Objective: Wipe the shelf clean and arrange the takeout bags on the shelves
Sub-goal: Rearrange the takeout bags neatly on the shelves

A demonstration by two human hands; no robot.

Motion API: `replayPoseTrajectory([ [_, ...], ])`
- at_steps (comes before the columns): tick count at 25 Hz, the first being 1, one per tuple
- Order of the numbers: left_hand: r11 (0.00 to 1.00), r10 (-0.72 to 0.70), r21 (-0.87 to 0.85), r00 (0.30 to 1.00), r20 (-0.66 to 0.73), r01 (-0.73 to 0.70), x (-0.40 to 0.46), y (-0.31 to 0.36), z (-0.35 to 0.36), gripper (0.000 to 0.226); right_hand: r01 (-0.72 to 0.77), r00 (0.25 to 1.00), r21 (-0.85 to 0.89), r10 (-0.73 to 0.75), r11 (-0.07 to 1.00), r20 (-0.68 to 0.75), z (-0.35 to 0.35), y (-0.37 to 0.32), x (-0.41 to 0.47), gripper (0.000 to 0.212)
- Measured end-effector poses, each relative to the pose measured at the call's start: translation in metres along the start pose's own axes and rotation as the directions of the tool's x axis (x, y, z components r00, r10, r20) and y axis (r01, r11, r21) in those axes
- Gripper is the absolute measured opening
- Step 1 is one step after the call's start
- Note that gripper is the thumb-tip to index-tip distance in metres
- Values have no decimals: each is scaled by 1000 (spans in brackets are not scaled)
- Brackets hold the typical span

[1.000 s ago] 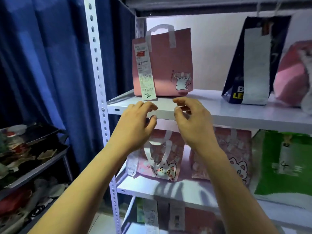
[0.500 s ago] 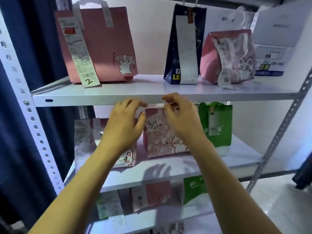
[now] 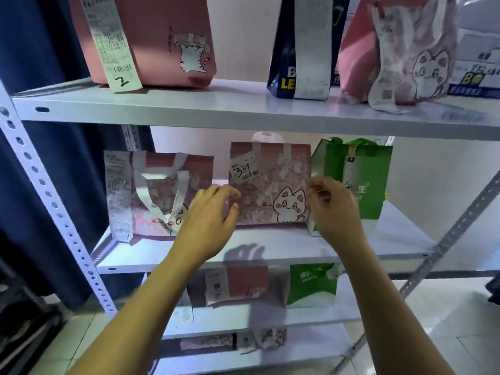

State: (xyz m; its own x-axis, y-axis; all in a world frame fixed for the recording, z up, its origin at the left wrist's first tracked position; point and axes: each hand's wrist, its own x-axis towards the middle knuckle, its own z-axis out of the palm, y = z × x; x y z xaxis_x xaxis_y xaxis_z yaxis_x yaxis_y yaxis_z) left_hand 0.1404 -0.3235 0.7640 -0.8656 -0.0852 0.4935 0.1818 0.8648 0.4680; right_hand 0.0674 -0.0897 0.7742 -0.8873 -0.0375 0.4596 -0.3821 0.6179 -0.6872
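Note:
On the second shelf (image 3: 270, 247) a pink cat-print takeout bag (image 3: 270, 190) with a tag marked 34 stands between another pink bag (image 3: 162, 196) and a green bag (image 3: 370, 180). My left hand (image 3: 213, 215) is at its left edge, fingers loosely curled, fingertips right by the bag. My right hand (image 3: 332, 207) hovers at its right edge in front of the green bag, fingers also loosely curled. Neither hand holds anything. Whether either touches the bag is unclear.
The top shelf (image 3: 216, 104) carries a pink bag (image 3: 162, 36) with a receipt marked 2, a dark blue bag (image 3: 284, 50), a pink cat bag (image 3: 414, 50) and a white box (image 3: 476, 63). Lower shelves hold more pink (image 3: 243, 285) and green (image 3: 311, 282) bags. A blue curtain (image 3: 40, 50) hangs left.
Both hands dropped from the top shelf's front edge to the second shelf, and now flank the middle pink bag. The view shifted right and closer.

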Motion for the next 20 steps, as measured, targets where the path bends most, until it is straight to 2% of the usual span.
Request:
replayPoseTrajectory([
  [5, 996, -76, 36, 997, 2, 76, 1, 16, 31, 22, -19, 995, 57, 13, 998, 101, 7, 31, 9, 25],
  [9, 995, -95, -2, 995, 10, 95, 5, 47, 52, 24, -12, 989, 72, 1, 997, 146, -5, 49, 11, 28],
  [13, 998, -67, -17, 998, 4, 67, 10, 81, 71, 25, -2, 989, 71, -9, 997, 149, -27, 67, 16, 26],
  [17, 999, -50, -21, 999, 15, 50, 10, 101, 88, 25, 3, 993, 72, -12, 997, 119, -48, 84, 12, 13],
  [20, 998, -50, -39, 999, 15, 50, 6, 113, 97, 26, -7, 996, 59, 2, 998, 90, -58, 95, 8, 14],
])
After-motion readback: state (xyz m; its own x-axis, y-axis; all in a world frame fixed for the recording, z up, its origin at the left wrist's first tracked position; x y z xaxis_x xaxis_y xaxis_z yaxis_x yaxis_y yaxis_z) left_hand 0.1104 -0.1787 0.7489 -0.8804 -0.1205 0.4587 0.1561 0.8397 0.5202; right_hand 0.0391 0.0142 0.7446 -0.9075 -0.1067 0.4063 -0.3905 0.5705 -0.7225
